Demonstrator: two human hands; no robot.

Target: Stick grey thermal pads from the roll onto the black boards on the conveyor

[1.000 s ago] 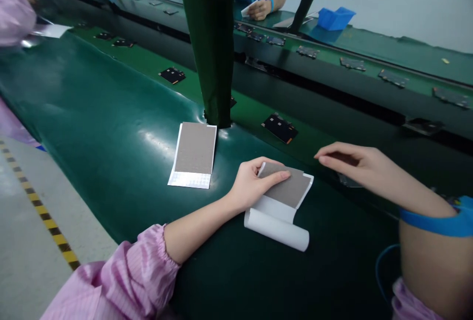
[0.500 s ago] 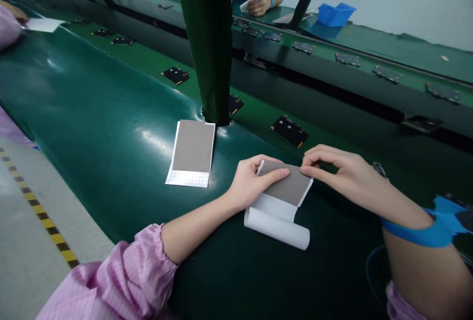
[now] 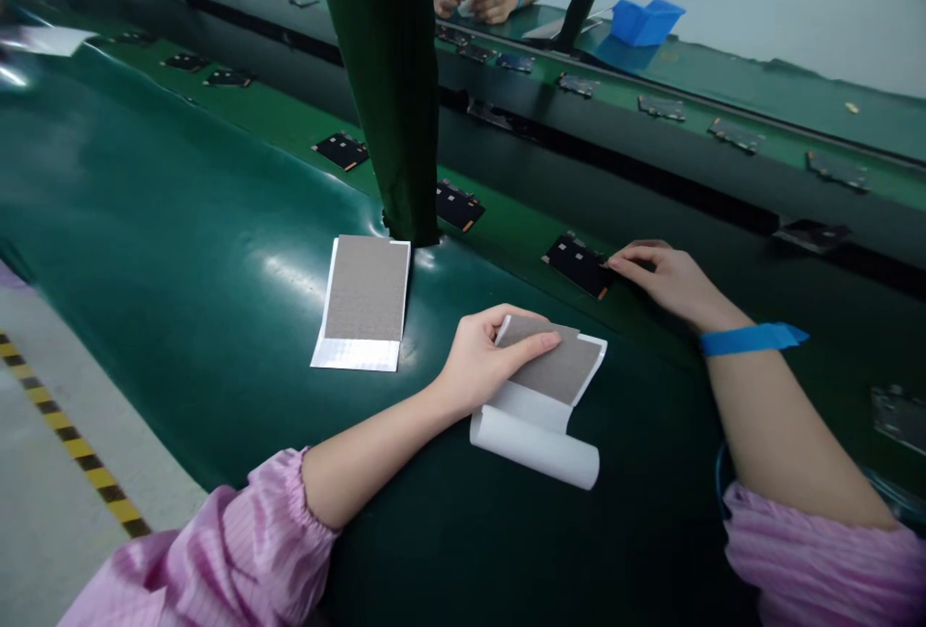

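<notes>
Moved: your right hand [image 3: 674,284], from the grey sheet [image 3: 554,368] to the black board [image 3: 576,264] on the green strip [image 3: 510,233]. Sheet: probably light, limp; hold by its edges. Board: probably stiff, fragile. Your left hand [image 3: 483,359]: pinching the sheet above the worktop [image 3: 180,251]. Right: nearly closed at the board's corner, grip unclear.

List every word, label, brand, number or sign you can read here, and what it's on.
Nothing is readable.
Circuit board by the right hand: pale marks, too small to read.
Gray sheet in the left hand: no lettering visible.
Floor tape: stripes only.
</notes>
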